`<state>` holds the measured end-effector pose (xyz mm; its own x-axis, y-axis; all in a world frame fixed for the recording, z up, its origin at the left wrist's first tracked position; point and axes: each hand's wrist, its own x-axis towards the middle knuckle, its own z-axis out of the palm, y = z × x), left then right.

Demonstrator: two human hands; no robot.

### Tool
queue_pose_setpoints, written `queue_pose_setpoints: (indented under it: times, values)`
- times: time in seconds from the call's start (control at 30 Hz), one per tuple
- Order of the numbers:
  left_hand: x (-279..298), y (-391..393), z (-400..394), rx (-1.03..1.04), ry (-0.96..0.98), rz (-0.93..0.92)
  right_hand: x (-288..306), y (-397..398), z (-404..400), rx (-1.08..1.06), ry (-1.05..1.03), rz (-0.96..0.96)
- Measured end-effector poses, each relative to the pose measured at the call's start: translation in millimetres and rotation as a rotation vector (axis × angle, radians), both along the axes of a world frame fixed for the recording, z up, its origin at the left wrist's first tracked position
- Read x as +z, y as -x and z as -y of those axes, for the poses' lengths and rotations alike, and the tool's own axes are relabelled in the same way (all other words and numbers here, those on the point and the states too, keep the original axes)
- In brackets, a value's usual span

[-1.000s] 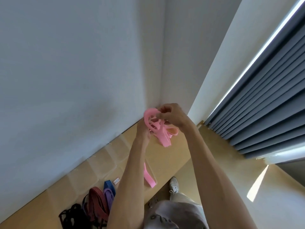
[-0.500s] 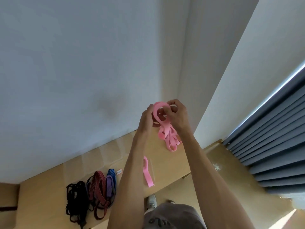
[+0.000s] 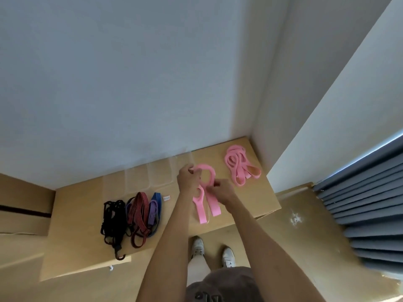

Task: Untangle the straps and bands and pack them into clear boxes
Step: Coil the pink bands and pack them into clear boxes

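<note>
Over the tan table point(image 3: 250, 205), left hand point(image 3: 188, 179) and right hand point(image 3: 222, 190) each pinch a pink band point(image 3: 207, 188) looped between them.

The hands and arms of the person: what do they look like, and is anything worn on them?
Both arms are bare as far as the picture shows, with no sleeves in view. The left hand and the right hand wear no gloves. No watch, bracelet or ring can be seen on them, and no marking either.

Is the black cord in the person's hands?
No, the black cord lies on the table; both hands hold a pink band.
</note>
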<state>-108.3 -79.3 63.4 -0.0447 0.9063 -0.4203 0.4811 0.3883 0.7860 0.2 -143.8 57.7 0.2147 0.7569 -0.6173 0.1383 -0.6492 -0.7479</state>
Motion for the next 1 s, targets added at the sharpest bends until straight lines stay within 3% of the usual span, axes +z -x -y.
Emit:
queue_pose_setpoints:
  times: [0.27,0.5,0.77,1.0]
  values:
    - [-93,26,2,-0.053,0.132,-0.175,-82,47,8,-0.167,0.172,0.167]
    - [-148,34,-33,-0.076,0.071,-0.212,-134,63,-32,-0.153,0.233,0.261]
    - [-158,49,-36,-0.141,0.050,-0.415,-146,64,-33,-0.132,0.378,0.326]
    - [-121,-4,-66,-0.335,-0.017,-0.240,-108,23,-64,-0.431,0.241,0.353]
